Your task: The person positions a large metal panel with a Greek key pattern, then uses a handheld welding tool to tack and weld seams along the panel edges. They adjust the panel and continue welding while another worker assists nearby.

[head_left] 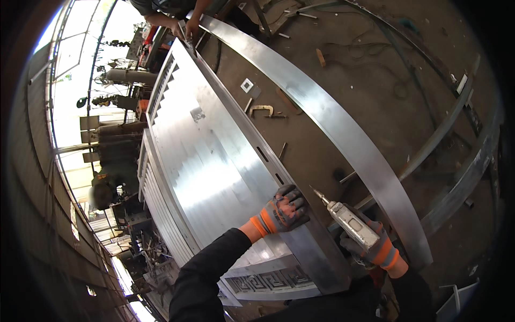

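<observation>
My left hand, in a grey and orange work glove, lies on the near right edge of a large silvery metal panel, its fingers curled over the rim. The panel's side flange has a few dark slots, and a Greek-key pattern runs along its near end. My right hand, gloved the same way, is closed round a worn grey power drill. The drill's tapered nose and thin bit point up and left, just right of the panel edge, apart from it. Its handle is mostly hidden.
A long curved metal strip arcs along the right. On the floor lie a C-clamp, small square plates and scraps. Another person's hands are at the panel's far end. Metal bars stand at right.
</observation>
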Tool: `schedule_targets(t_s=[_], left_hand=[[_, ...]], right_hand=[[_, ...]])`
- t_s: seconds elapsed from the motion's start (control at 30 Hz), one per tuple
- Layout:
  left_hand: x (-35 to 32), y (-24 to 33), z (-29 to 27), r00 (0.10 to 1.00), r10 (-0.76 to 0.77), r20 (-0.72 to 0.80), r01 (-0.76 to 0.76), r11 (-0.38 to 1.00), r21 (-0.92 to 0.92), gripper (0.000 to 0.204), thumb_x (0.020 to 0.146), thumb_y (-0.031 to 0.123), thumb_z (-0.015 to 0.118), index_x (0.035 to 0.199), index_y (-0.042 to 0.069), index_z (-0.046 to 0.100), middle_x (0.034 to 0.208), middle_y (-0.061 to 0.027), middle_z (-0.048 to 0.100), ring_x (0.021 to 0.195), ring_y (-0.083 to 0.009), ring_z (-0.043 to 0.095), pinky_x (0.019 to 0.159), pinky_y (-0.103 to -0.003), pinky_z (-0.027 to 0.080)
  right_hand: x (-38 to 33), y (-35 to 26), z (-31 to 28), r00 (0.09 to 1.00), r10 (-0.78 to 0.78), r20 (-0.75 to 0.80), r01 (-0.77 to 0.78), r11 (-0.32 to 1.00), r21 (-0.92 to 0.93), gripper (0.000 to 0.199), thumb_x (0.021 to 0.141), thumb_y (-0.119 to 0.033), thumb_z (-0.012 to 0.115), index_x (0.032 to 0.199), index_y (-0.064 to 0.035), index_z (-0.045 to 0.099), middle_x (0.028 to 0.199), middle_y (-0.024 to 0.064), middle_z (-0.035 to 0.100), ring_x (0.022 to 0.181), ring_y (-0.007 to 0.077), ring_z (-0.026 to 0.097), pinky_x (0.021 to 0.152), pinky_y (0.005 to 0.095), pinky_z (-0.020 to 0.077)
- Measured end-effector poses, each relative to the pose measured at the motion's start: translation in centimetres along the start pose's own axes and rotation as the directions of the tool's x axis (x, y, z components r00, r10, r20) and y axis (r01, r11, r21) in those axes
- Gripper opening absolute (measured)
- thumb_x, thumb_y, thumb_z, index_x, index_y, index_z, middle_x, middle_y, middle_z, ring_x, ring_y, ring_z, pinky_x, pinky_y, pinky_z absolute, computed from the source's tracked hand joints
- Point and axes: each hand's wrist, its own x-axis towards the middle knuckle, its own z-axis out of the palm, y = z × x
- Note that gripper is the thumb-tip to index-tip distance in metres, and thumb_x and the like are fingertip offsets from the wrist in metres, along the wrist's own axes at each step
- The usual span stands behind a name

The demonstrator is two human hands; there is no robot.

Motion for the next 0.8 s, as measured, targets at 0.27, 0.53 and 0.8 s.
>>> schedule_targets(t_s=[0.27,0.53,0.8], left_hand=[[-0.1,3.6,0.6,0.967,-0.254,0.001,0.251,0.958,0.135,0.026,0.084,0.041,0.078,0.096,0.02,0.07,0.097,-0.0038,0.055,0.104,-0.0275,0.061,0.1,-0.05,0.048],[-0.2,4.9,1.7,0.939,-0.34,-0.05,0.344,0.934,0.096,0.026,0.08,0.039,0.078,0.094,0.018,0.073,0.098,-0.0042,0.055,0.103,-0.0299,0.06,0.1,-0.05,0.049],[0.7,3.5,0.3,0.929,-0.367,-0.055,0.371,0.917,0.147,0.035,0.084,0.039,0.078,0.11,0.016,0.08,0.118,-0.0095,0.069,0.122,-0.0349,0.064,0.114,-0.058,0.047]], right_hand=[[0.3,0.2,0.0,0.999,-0.037,-0.017,0.038,0.997,0.065,0.076,0.098,-0.006,0.086,0.165,-0.0001,0.052,0.133,0.0058,0.075,0.114,0.0115,0.071,0.1,0.03,0.0589],[0.2,0.8,-0.7,0.991,-0.111,0.08,0.12,0.987,-0.11,0.079,0.1,-0.008,0.085,0.17,0.0012,0.047,0.151,0.0115,0.071,0.13,0.0191,0.071,0.11,0.0347,0.0573],[0.6,0.1,0.0,0.994,-0.104,0.043,0.11,0.976,-0.189,0.081,0.099,-0.01,0.085,0.17,0.0012,0.047,0.148,0.0139,0.075,0.125,0.0227,0.076,0.108,0.0363,0.0602]])
